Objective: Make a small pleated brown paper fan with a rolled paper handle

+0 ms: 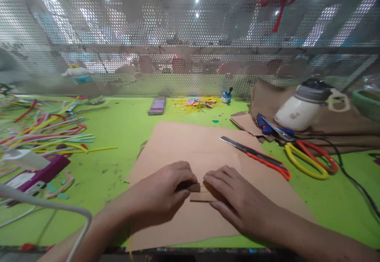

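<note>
Single head-worn view, facing forward and down; brown sheet near, mesh screen beyond

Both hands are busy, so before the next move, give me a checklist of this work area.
1. Left hand gripping the small brown piece: ok, pinched.
2. Right hand at the tan strip: ok, fingers over it.
3. Strip's far end straight: cannot tell, hidden by the right hand.
4. Utility knife off the brown paper sheet: not ok, lies on its right side.
5. Scissors off that sheet: ok.
</note>
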`<state>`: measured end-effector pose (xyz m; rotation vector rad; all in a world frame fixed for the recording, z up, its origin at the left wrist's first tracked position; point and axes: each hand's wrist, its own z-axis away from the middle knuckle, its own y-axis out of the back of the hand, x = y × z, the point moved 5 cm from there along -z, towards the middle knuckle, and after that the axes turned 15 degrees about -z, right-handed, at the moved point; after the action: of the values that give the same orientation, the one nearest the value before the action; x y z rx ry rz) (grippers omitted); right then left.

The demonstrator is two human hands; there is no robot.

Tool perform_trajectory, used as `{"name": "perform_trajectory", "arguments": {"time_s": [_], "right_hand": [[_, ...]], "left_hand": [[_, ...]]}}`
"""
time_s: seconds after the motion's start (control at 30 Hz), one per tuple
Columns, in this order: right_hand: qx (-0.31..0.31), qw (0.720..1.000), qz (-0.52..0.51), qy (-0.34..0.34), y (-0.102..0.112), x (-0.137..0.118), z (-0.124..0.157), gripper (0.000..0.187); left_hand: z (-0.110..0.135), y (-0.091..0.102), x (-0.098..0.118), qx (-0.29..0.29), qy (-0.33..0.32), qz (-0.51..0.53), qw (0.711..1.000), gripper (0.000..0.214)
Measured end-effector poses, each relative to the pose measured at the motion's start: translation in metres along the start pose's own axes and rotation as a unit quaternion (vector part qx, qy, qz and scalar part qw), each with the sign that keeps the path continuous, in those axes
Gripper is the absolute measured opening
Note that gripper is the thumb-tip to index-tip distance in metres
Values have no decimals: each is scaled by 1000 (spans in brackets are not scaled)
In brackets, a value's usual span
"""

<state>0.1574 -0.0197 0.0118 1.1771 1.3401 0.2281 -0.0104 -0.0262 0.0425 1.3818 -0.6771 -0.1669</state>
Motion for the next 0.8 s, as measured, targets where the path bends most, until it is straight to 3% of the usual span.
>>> {"name": "perform_trajectory", "arguments": {"time_s": [0.27, 0.53, 0.8], "right_hand": [[1, 999, 25, 34, 2, -9, -3, 28], [-26, 999, 39, 14, -4, -7, -2, 39], [-25, 999, 42, 4, -7, -7, -4, 38]], "left_hand": [[4, -4, -3, 7, -15, -34, 999, 19], [5, -5, -7, 13, 7, -30, 999, 14], [6, -3, -5, -4, 20, -3, 1000, 14]]}}
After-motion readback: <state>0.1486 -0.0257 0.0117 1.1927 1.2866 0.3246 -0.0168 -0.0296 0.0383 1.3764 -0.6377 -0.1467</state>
